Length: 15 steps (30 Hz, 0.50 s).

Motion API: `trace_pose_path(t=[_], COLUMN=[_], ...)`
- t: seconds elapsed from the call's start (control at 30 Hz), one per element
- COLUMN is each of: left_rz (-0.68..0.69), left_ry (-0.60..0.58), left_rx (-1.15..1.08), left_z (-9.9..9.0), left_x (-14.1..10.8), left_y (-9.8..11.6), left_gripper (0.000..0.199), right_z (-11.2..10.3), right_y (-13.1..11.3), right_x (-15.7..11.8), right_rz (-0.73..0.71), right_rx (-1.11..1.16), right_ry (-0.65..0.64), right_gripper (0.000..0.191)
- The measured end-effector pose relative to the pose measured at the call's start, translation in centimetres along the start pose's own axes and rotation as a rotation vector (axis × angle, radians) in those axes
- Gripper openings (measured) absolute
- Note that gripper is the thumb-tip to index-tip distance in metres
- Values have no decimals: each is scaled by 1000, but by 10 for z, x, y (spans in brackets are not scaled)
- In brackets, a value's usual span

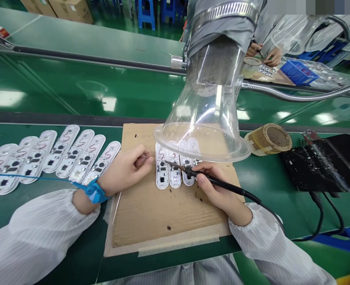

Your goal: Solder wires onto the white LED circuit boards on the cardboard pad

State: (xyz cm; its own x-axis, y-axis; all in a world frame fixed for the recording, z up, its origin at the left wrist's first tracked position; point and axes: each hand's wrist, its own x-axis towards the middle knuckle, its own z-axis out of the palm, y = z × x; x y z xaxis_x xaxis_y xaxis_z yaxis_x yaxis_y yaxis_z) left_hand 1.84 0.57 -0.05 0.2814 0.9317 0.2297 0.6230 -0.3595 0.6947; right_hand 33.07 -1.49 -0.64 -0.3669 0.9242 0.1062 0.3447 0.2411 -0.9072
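Several white oval circuit boards [162, 174] lie side by side on a brown cardboard sheet [169, 217]. My right hand [215, 186] is wrapped round the black handle of a soldering iron [222, 183], whose tip points left over the leftmost boards. Left of these boards, my left hand [130, 168] is closed in a pinch on a thin wire [146, 157], and a blue strap circles that wrist. A clear funnel-shaped hood [206, 118] hangs above and partly covers the boards' upper ends.
More white boards [81, 158] stand in a slanted row at the left. A round tan container [270, 139] and a black box [326, 162] are at the right. A metal hose [296, 96] crosses the upper right, where another person's hands [272, 56] show beside a blue basket [299, 72].
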Motion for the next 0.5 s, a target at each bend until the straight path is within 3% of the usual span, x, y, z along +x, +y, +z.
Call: trace_pose_path(t=[0.5], left_rz=[15], left_ry=[-14], left_rx=[-8], left_z=[-1], left_x=[3], left_y=[1], left_gripper=[15], right_z=[0], right_y=[-3], right_x=[3], right_rz=[-57], right_rx=[-10], right_ry=[25], right_gripper=[17])
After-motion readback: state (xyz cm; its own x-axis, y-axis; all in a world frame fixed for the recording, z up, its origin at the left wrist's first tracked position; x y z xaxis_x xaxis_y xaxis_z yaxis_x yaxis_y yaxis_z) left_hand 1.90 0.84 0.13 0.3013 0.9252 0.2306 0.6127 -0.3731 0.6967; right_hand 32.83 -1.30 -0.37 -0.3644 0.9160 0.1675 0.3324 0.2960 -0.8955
